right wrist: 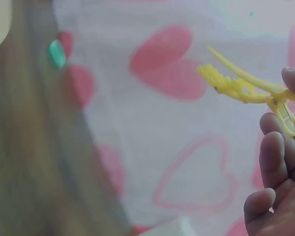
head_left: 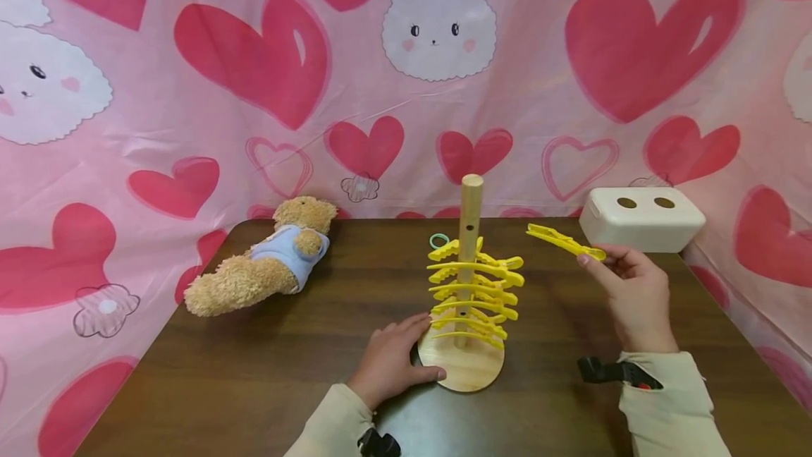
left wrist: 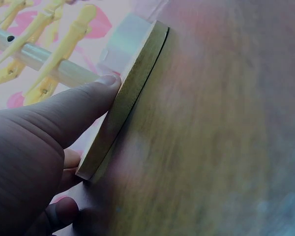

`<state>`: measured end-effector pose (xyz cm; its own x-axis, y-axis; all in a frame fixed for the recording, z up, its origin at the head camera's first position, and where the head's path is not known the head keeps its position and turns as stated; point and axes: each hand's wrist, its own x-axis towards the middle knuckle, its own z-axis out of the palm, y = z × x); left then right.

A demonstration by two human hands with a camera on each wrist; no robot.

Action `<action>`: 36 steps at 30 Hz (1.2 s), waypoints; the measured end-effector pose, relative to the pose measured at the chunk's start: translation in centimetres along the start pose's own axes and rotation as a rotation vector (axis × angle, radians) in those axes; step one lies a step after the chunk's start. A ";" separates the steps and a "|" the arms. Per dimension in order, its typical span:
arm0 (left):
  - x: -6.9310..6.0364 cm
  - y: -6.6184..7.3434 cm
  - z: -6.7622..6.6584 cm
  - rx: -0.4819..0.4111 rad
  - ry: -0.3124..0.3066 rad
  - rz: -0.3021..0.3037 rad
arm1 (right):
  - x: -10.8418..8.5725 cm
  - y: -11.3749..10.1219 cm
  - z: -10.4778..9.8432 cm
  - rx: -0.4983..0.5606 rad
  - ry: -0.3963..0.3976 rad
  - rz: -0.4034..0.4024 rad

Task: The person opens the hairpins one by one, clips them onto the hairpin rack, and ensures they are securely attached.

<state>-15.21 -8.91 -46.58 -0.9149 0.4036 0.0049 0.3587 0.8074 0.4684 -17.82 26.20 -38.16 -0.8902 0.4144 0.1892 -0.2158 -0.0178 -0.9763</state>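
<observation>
A wooden stand (head_left: 471, 204) rises from a round base (head_left: 462, 371) on the table. Several yellow clothespins (head_left: 504, 297) are stacked along its post, pointing to either side. My left hand (head_left: 395, 357) holds the base's left edge, the thumb (left wrist: 83, 105) against its near rim. Off to the right, my right hand (head_left: 639, 296) pinches another yellow clothespin (head_left: 558, 239) by its handles, above the table and apart from the stand. In the right wrist view this clothespin (right wrist: 236, 88) has its jaws spread apart.
A teddy bear (head_left: 254, 273) in a light blue shirt lies at the left. Behind the post is a teal ring (head_left: 439, 240). A white box (head_left: 641, 221) with two round holes stands at the back right. A pink heart-patterned cloth (head_left: 380, 104) hangs behind the table (head_left: 266, 372).
</observation>
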 end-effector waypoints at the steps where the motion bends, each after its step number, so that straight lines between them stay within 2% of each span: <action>1: 0.0 0.0 0.0 0.000 0.000 0.000 | -0.3 -0.5 0.3 0.035 0.003 -0.015; 7: -0.1 -0.1 0.0 -0.005 -0.002 -0.004 | -2.2 -3.3 1.9 0.065 0.008 -0.093; 13: -0.2 -0.2 0.0 0.002 0.002 -0.006 | -4.1 -5.3 3.2 0.106 -0.030 -0.164; 18: -0.2 -0.3 0.1 0.000 -0.002 -0.005 | -5.6 -6.5 4.0 0.091 -0.066 -0.195; 26: -0.2 -0.4 0.1 0.006 0.001 0.000 | -7.2 -7.0 5.6 0.025 -0.137 -0.273; 36: 0.0 -0.1 0.0 0.021 0.002 0.008 | -7.9 -7.8 8.1 -0.196 -0.137 -0.419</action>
<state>-15.27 -8.97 -46.60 -0.9124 0.4092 0.0109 0.3698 0.8128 0.4501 -12.40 15.71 -31.22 -0.7903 0.2252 0.5698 -0.4994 0.3019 -0.8121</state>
